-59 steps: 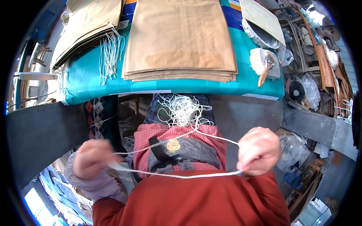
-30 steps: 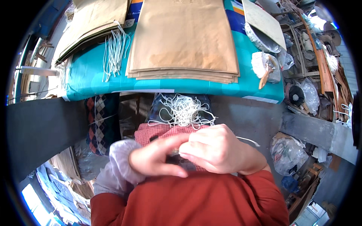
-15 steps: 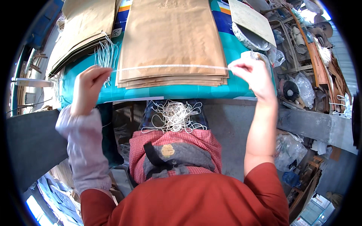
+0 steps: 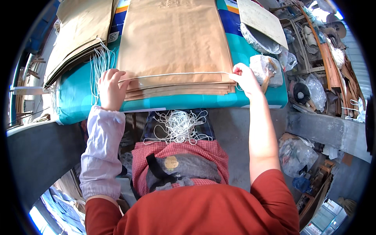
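A white cord (image 4: 176, 74) runs nearly straight across the lower part of a stack of brown paper bags (image 4: 174, 43). My left hand (image 4: 112, 89) pinches its left end between thumb and forefinger, at the stack's left edge. At the opposite edge, my right hand (image 4: 246, 79) grips the other end, with a short tail hanging below the fingers. The bags' near edges are fanned in steps. On my lap lies a tangled heap of white cord (image 4: 181, 126).
Another stack of brown bags (image 4: 84, 29) lies at the left, white cord handles (image 4: 98, 68) hanging from it. Both stacks rest on a teal-covered surface (image 4: 164, 102). At the right are a plastic-wrapped bundle (image 4: 266, 70) and a foil-lined bowl (image 4: 258, 41) partly under a pale board (image 4: 260, 19).
Both hands have come down to the bag stack, the left one also moving right. The cord has gone from held taut above the bags to lying across them.
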`<control>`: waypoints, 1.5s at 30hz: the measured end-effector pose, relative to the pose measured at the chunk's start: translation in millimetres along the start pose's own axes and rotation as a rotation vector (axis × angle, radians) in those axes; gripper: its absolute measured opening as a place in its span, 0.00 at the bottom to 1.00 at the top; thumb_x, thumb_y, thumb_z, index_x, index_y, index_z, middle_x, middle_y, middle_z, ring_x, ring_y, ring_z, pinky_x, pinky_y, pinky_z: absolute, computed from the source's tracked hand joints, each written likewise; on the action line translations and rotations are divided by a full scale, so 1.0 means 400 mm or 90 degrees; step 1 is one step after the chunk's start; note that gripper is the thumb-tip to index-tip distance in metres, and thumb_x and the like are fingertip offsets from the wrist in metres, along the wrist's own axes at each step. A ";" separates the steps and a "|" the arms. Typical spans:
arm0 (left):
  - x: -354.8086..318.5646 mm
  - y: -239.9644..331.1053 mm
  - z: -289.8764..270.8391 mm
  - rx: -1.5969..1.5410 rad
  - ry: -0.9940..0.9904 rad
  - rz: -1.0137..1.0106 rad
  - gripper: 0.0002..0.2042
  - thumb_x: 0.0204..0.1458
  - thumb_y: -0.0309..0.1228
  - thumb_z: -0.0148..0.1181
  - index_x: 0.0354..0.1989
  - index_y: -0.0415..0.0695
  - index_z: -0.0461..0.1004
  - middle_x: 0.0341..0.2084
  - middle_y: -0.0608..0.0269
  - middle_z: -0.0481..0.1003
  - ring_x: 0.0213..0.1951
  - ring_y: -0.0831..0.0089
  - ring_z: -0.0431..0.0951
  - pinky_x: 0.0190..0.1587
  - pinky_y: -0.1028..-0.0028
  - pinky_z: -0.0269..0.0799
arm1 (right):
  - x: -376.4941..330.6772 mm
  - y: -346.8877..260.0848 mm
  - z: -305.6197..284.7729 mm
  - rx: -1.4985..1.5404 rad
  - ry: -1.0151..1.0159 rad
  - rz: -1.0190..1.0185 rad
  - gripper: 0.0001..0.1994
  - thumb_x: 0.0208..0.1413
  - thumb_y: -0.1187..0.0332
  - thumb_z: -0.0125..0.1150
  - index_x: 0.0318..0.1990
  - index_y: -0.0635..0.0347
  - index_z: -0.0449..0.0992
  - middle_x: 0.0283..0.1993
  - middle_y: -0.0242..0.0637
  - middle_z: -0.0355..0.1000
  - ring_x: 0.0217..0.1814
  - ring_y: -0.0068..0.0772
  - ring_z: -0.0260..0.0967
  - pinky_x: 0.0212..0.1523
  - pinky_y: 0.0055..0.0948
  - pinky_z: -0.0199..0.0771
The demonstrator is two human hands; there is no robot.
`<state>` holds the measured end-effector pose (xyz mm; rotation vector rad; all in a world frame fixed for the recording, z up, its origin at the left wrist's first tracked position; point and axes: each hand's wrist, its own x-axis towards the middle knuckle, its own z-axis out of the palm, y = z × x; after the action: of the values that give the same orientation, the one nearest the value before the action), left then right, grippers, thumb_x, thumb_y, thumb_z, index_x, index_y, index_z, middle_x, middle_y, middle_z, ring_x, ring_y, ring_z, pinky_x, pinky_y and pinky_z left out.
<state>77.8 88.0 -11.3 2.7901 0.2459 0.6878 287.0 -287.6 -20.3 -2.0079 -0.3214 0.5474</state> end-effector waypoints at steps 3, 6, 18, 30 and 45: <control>0.011 0.038 -0.021 0.078 0.022 0.099 0.12 0.36 0.25 0.65 0.32 0.45 0.73 0.33 0.65 0.71 0.41 0.64 0.72 0.45 0.66 0.65 | -0.003 -0.009 -0.005 0.064 -0.074 -0.016 0.10 0.45 0.80 0.64 0.24 0.57 0.66 0.25 0.22 0.58 0.28 0.16 0.54 0.27 0.20 0.58; 0.011 0.041 -0.024 0.096 0.010 0.128 0.09 0.38 0.24 0.63 0.31 0.45 0.73 0.31 0.64 0.71 0.40 0.64 0.72 0.45 0.67 0.65 | -0.001 -0.025 0.023 0.056 -0.075 -0.052 0.13 0.43 0.78 0.66 0.23 0.57 0.64 0.23 0.23 0.57 0.27 0.16 0.53 0.25 0.21 0.55; 0.056 -0.012 -0.046 -0.285 -0.307 0.071 0.16 0.39 0.24 0.66 0.40 0.37 0.78 0.36 0.56 0.73 0.40 0.59 0.73 0.45 0.68 0.70 | -0.007 -0.066 0.103 -0.230 0.015 -0.361 0.03 0.44 0.77 0.66 0.29 0.61 0.79 0.30 0.36 0.75 0.35 0.32 0.73 0.35 0.27 0.73; 0.040 0.024 0.029 0.010 -0.129 -0.192 0.11 0.49 0.30 0.60 0.39 0.40 0.71 0.34 0.52 0.73 0.35 0.51 0.74 0.38 0.62 0.70 | 0.029 -0.058 0.195 -0.543 0.266 -0.284 0.17 0.50 0.66 0.64 0.48 0.55 0.71 0.43 0.40 0.72 0.39 0.40 0.71 0.35 0.39 0.72; -0.038 -0.019 0.048 -0.128 -0.079 -0.219 0.24 0.54 0.30 0.54 0.57 0.30 0.62 0.58 0.37 0.62 0.61 0.47 0.61 0.64 0.61 0.56 | -0.042 -0.045 0.184 -0.484 0.332 -0.131 0.26 0.51 0.64 0.63 0.53 0.73 0.65 0.58 0.55 0.63 0.58 0.54 0.60 0.58 0.41 0.63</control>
<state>73.1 87.7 -36.5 2.4993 0.5810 0.4283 235.1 -230.4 -30.3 -2.7011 -0.4453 -0.2936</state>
